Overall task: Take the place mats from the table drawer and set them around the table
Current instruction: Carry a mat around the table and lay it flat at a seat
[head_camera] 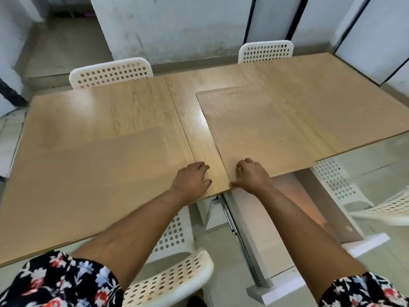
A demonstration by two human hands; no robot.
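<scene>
A wood-coloured place mat (261, 134) with a dotted texture lies on the right half of the wooden table (190, 120), its near edge reaching the table's front edge. My right hand (251, 176) is on its near left corner, fingers curled on top and thumb at the edge. A second, similar mat (99, 173) lies on the left half near the front. My left hand (191, 180) rests palm down at that mat's near right corner, fingers bent. Below my right arm the table drawer (294, 209) stands pulled out; I see no mats in its visible part.
White perforated chairs stand at the far side (110, 73) (265, 50), one to the right (336, 185), and one right below me (172, 282). The drawer's metal rail (241, 242) and white front (321, 278) stick out toward me. Walls close the far side.
</scene>
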